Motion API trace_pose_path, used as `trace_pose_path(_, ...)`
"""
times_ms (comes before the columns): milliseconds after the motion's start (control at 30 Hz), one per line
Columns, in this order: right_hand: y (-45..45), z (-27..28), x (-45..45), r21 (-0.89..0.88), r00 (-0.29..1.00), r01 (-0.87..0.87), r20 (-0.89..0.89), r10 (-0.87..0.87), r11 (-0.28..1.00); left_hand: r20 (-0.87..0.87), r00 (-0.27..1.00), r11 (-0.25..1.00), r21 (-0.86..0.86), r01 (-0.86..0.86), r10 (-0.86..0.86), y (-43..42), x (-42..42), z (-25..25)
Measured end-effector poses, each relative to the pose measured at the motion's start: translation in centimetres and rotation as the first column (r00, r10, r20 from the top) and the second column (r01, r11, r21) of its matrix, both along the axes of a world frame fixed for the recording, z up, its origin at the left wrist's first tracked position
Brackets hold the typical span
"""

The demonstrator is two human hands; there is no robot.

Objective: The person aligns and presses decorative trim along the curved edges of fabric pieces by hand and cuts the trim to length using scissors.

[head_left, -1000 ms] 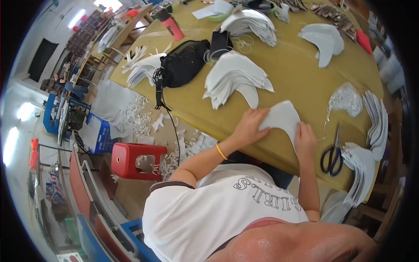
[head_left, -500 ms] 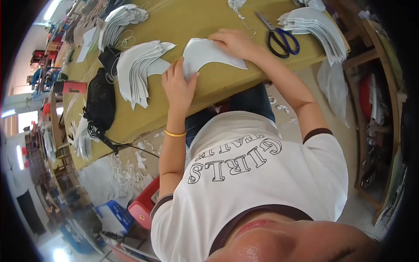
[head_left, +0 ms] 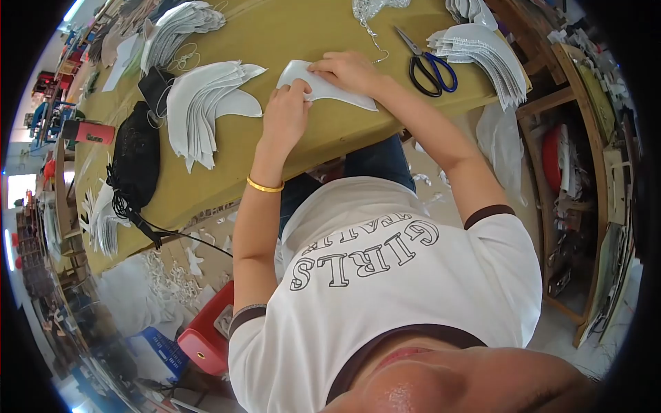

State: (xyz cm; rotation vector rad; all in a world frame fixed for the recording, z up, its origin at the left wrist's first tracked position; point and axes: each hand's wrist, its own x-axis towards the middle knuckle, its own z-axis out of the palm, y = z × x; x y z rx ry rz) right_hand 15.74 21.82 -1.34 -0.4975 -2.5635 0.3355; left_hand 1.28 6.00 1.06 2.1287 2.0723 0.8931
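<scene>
A white, curved, smooth-faced piece of sheet material (head_left: pixel 348 98) lies at the table's front edge, between my hands. My left hand (head_left: pixel 289 110) has its fingers curled and pressed together on the piece's left part. My right hand (head_left: pixel 348 71) reaches over its upper edge, fingers together and bent onto the surface; their tips are partly hidden. Left of my left hand is a fanned stack of similar white pieces (head_left: pixel 196 103), with one piece (head_left: pixel 237 103) sticking out. To the right of my right hand lie dark-blue-handled scissors (head_left: pixel 432 72), blades slightly apart.
More white stacks sit at the right (head_left: pixel 482 51) and far left (head_left: pixel 175 27) of the yellow-covered table (head_left: pixel 289 31). A black bag (head_left: pixel 138 148) with a cable and a red cylinder (head_left: pixel 89 131) lie left. A wooden rack (head_left: pixel 575 103) stands right; a red stool (head_left: pixel 210 327) is below left.
My left hand has gone from spread fingers to curled fingers on the white piece. My right hand has shifted slightly along its upper edge. The whole view has moved a little.
</scene>
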Motion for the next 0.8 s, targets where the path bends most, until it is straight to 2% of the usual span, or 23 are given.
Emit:
trace_pose_path(100, -0.1, 0.3, 0.0, 0.001, 1.0, 0.014, 0.015, -0.014, 1.0, 0.084, 0.996, 0.991, -0.129, -0.024, 0.035, 0.3, -0.5, 0.1)
trace_pose_path(200, -0.3, -0.1, 0.0, -0.021, 0.999, 0.029, 0.033, -0.028, 0.999, 0.022, 1.0, 0.999, -0.034, 0.007, -0.006, -0.4, 0.4, 0.2)
trace_pose_path(300, 0.1, -0.1, 0.0, -0.021, 1.0, 0.015, 0.025, -0.015, 1.0, 0.068, 0.985, 0.986, -0.036, 0.16, -0.158, -5.2, 3.1, 1.0)
trace_pose_path(333, 0.2, -0.2, -0.1, -0.021, 1.0, 0.001, 0.025, -0.001, 1.0, 0.182, 0.959, 0.957, -0.152, 0.248, -0.219, -7.6, 3.6, 2.0)
trace_pose_path(367, 0.6, -0.4, -0.2, -0.079, 0.999, -0.017, -0.05, 0.013, 0.997, 0.3, 0.918, 0.905, -0.254, 0.34, -0.26, -10.1, 3.6, 2.9)
trace_pose_path(433, 1.2, -1.2, -0.5, -0.196, 0.98, -0.07, -0.198, 0.031, 0.978, 0.284, 0.953, 0.787, -0.563, 0.252, -0.103, -14.4, 2.1, 2.4)
trace_pose_path(533, 0.4, 1.9, 0.0, -0.578, 0.968, 0.066, -0.161, -0.193, 0.813, 0.036, 0.998, 0.784, -0.621, -0.014, 0.046, -19.4, -1.5, -0.3)
trace_pose_path(633, -1.0, 3.5, 0.6, -0.558, 0.986, 0.063, -0.094, -0.138, 0.827, 0.11, 0.99, 0.912, -0.408, -0.032, 0.084, -20.5, -1.8, 0.9)
trace_pose_path(733, -3.4, 4.6, 1.1, -0.681, 0.989, -0.143, -0.112, 0.091, 0.718, 0.343, 0.932, 0.988, -0.14, -0.07, 0.115, -18.2, -1.3, 1.1)
trace_pose_path(800, -5.6, 5.3, 1.3, -0.752, 0.979, -0.2, -0.135, 0.151, 0.628, 0.431, 0.886, 0.985, -0.099, -0.141, 0.17, -16.1, -0.4, 2.3)
